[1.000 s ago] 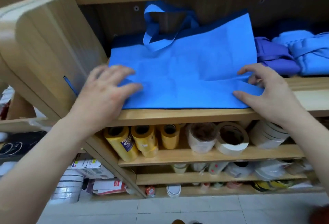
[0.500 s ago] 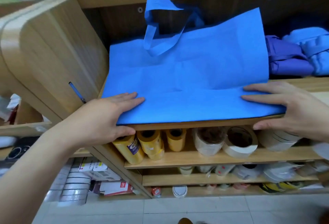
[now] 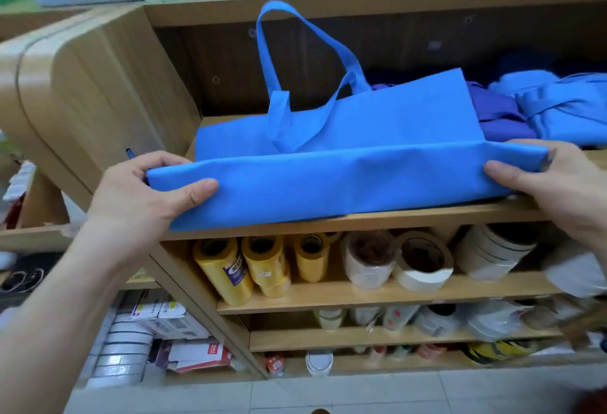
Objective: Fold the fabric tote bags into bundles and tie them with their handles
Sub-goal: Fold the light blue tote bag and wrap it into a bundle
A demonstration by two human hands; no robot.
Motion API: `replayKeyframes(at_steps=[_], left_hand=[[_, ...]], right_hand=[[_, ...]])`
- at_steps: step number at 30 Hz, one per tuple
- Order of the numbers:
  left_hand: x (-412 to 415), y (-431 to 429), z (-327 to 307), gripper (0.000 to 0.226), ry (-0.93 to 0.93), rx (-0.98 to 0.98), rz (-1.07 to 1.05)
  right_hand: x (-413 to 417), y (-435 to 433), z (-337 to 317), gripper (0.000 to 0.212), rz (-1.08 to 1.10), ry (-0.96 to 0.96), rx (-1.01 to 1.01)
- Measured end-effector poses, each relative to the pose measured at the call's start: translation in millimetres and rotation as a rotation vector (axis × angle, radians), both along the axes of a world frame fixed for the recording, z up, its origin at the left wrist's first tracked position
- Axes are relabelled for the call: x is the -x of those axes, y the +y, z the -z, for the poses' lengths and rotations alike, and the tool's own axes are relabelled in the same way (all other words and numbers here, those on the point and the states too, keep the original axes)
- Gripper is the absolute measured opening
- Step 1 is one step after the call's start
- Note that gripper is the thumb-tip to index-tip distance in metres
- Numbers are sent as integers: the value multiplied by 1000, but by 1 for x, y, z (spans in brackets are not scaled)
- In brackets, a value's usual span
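Note:
A bright blue fabric tote bag [image 3: 345, 180] lies on a wooden shelf [image 3: 361, 219], its near bottom edge lifted and folded back toward the handles [image 3: 295, 62], which stand up against the shelf's back. My left hand [image 3: 144, 193] pinches the fold's left end, thumb on top. At the right end, my right hand [image 3: 551, 183] grips the fold the same way.
Tied blue and purple bag bundles [image 3: 542, 111] sit at the shelf's right. Below are yellow tape rolls [image 3: 243, 265] and white tape rolls [image 3: 420, 265]. A curved wooden side panel [image 3: 92, 101] stands to the left. Bottles line the top shelf.
Both hands went from pressing the flat bag to gripping its near edge and lifting it into a fold toward the back. The handles now stand higher.

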State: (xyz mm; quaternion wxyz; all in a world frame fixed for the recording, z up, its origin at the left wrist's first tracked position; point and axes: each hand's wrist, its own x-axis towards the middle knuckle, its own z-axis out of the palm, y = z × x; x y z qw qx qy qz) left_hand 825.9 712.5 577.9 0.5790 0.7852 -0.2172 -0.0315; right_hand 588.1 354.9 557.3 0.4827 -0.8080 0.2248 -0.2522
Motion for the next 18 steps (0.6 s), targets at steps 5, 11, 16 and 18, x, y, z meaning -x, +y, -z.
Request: replayKeyframes(at_steps=[5, 11, 16, 18], left_hand=[[2, -15, 14, 21, -240, -226, -203], [7, -21, 18, 28, -524, -743, -230], [6, -22, 18, 43, -716, -777, 323], [6, -20, 18, 77, -553, -837, 475]], right_hand=[[-17, 13, 4, 13, 160, -35, 23], [-24, 20, 14, 30, 382, 227, 398], [-29, 13, 15, 39, 321, 253, 396], [-29, 13, 15, 42, 299, 218, 410]])
